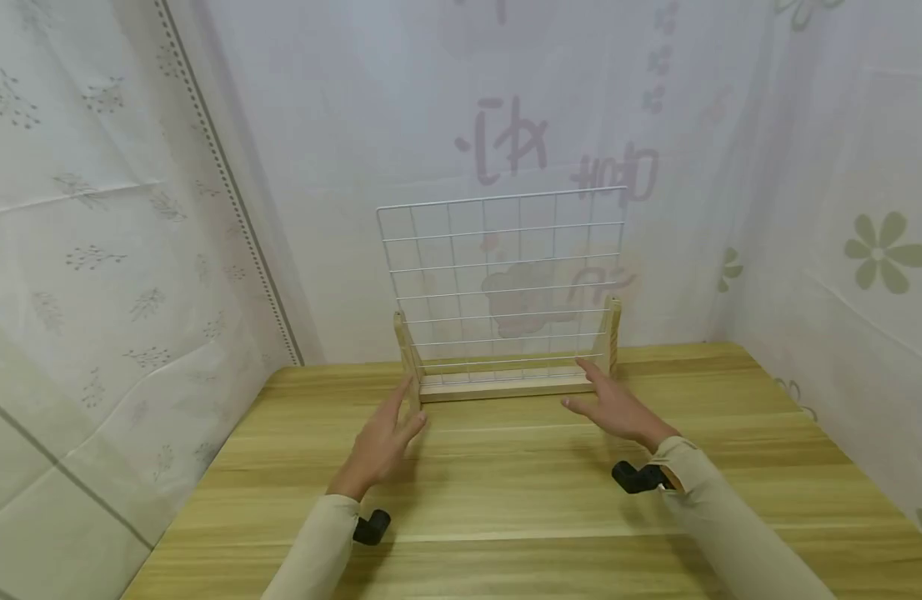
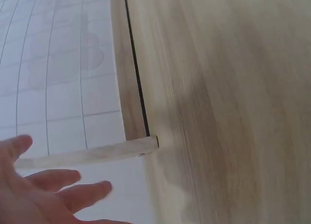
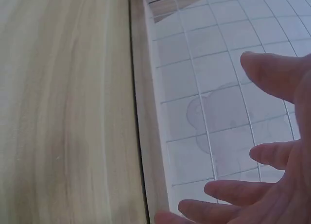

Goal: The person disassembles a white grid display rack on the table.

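A white wire grid panel [image 1: 521, 261] stands upright on a wooden stand, between a left side support [image 1: 406, 346] and a right side support [image 1: 613, 333]. A wooden base bar [image 1: 506, 388] joins the two supports. My left hand [image 1: 377, 442] reaches beside the left support with its fingers spread; in the left wrist view the fingers [image 2: 80, 197] appear beside that wooden side piece, and contact cannot be told. In front of the right end of the stand is my right hand [image 1: 617, 408], fingers apart. The right wrist view shows nothing held by its fingers [image 3: 238, 192].
A wood-grain table [image 1: 491, 492] carries the stand near its back edge. Patterned white curtains [image 1: 326, 167] hang behind and at both sides. Small black mounts [image 1: 373, 527] sit at the wrists, below beige sleeves [image 1: 731, 525].
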Available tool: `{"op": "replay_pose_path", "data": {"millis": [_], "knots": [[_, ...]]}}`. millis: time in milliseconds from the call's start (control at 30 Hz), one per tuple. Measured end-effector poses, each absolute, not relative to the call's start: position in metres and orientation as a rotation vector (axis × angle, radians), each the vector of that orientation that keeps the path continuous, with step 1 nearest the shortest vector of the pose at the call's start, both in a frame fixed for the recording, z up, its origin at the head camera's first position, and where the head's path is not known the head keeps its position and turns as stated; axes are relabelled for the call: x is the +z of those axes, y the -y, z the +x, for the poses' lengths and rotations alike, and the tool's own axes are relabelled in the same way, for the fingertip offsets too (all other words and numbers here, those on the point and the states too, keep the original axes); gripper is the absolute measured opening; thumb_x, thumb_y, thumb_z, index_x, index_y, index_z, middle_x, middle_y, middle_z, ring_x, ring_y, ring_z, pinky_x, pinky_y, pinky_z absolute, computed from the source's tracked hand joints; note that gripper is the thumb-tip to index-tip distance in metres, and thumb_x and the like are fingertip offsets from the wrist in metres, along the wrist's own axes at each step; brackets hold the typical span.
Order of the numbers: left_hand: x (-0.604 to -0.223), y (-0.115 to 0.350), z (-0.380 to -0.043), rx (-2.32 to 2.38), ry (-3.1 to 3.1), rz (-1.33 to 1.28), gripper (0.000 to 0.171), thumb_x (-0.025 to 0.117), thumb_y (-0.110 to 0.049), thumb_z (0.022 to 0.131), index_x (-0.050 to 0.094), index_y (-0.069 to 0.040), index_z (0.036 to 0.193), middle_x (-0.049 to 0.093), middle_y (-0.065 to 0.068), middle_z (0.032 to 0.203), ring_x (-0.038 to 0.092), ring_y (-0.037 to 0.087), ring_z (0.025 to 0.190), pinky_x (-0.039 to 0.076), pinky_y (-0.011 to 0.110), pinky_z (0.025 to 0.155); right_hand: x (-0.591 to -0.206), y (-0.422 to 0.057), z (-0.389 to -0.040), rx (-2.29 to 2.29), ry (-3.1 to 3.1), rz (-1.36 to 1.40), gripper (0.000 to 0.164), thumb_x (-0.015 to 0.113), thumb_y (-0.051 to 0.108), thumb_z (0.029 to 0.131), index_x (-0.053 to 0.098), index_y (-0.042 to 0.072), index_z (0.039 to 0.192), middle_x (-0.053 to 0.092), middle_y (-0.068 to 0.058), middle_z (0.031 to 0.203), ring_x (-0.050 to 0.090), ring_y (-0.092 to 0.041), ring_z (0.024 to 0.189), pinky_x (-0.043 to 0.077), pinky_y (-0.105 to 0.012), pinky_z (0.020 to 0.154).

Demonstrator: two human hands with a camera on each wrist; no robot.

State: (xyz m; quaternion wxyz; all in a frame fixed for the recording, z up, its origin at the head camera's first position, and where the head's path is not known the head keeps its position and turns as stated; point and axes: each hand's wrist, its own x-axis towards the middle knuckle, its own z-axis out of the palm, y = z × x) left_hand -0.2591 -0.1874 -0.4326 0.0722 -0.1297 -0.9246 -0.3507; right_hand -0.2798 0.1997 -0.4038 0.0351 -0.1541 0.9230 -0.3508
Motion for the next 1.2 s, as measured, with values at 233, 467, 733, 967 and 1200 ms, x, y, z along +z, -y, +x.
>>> {"op": "replay_pose_path", "data": {"millis": [233,467,733,967,1200], "knots": [[-0.428,0.199,-0.269,-1.408,2.669,-0.256,0.063,0.036,-0.045,0.108,0.017,-0.018,0.162,0.025,0.026,0.163,0.032,0.053,0.146,0.030,0.070,0.115,-0.391,-0.201,-0.289,-1.251,-2.715,-0.424,0.088,0.055,0.051,0.101,0.005,0.011,0.162,0.020,-0.032,0.163,0.031,-0.055,0.144,0.040,-0.066,0.110],[-0.424,0.207,-0.281,-1.745,2.628,-0.203,0.070,0.026,-0.057,0.107,0.009,-0.018,0.162,0.014,0.023,0.167,0.030,0.048,0.148,0.021,0.071,0.118,-0.371,-0.195,-0.293,-1.371,-2.655,-0.424,0.088,0.057,0.048,0.101,0.005,0.014,0.163,0.018,-0.028,0.164,0.029,-0.054,0.146,0.039,-0.066,0.111],[-0.415,0.207,-0.296,-1.873,2.542,-0.156,0.066,0.029,-0.055,0.107,0.012,-0.022,0.162,0.016,0.020,0.168,0.028,0.044,0.151,0.025,0.073,0.114,-0.354,-0.185,-0.300,-1.429,-2.719,-0.419,0.083,0.060,0.045,0.100,0.012,0.017,0.162,0.026,-0.025,0.163,0.038,-0.048,0.144,0.043,-0.062,0.110],[-0.409,0.205,-0.311,-1.916,2.461,-0.192,0.063,0.037,-0.049,0.107,0.020,-0.020,0.160,0.022,0.019,0.166,0.030,0.042,0.151,0.029,0.070,0.115,-0.347,-0.175,-0.302,-1.467,-2.747,-0.411,0.083,0.061,0.046,0.099,0.016,0.017,0.162,0.030,-0.023,0.162,0.043,-0.044,0.142,0.045,-0.060,0.109],[-0.404,0.202,-0.327,-1.911,2.389,-0.227,0.056,0.042,-0.034,0.108,0.026,-0.017,0.159,0.033,0.019,0.162,0.037,0.041,0.147,0.035,0.066,0.114,-0.347,-0.164,-0.306,-1.540,-2.818,-0.386,0.081,0.064,0.043,0.097,0.022,0.015,0.160,0.036,-0.021,0.160,0.051,-0.041,0.137,0.049,-0.058,0.105]]}}
